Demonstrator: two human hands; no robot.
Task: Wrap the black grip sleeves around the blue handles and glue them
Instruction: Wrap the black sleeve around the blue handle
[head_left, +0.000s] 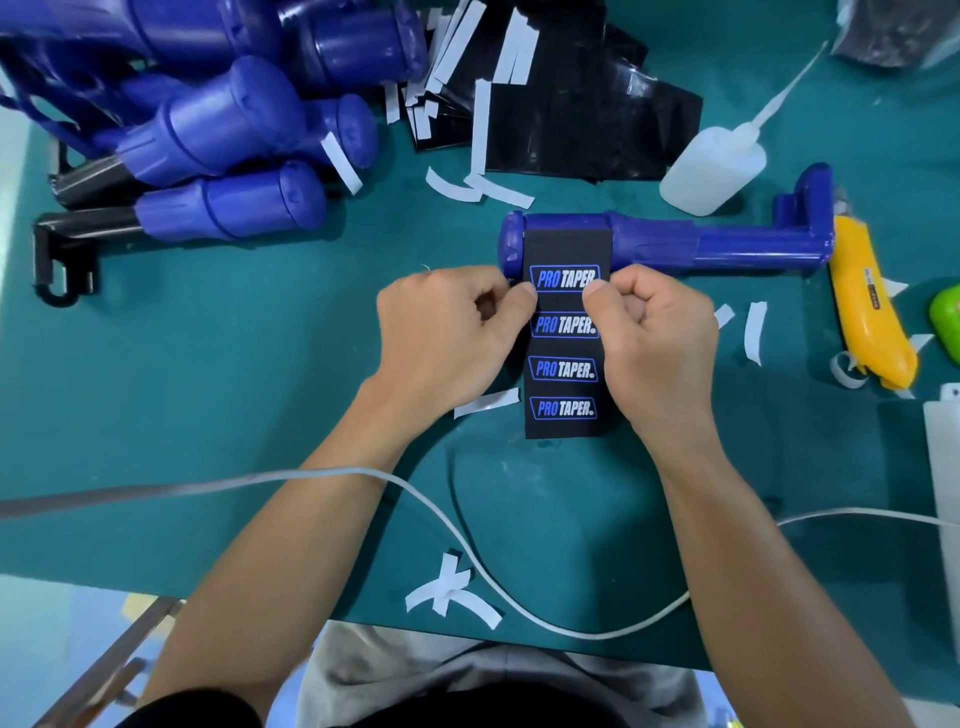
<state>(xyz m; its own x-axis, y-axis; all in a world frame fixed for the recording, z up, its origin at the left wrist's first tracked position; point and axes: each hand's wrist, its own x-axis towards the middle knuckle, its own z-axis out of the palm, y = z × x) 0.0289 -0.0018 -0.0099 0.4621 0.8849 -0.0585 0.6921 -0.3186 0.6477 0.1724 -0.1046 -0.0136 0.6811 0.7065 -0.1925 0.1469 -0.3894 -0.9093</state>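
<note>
A blue handle (670, 243) lies across the green table (208, 405), its knob end to the left. A black grip sleeve (565, 364) printed with several PRO TAPER logos has its far end laid over the handle's thick part and trails toward me. My left hand (447, 332) pinches the sleeve's left edge, fingers curled. My right hand (660, 338) pinches the right edge, thumb on the top logo. Both hands sit just below the handle.
A pile of blue handles (218, 135) fills the far left. Black sleeves with white backing strips (571, 104) lie at the back. A glue bottle (717, 166), a yellow utility knife (867, 306) and a green object (948, 319) stand right. White peeled strips (452, 592) and a white cable (467, 535) lie near me.
</note>
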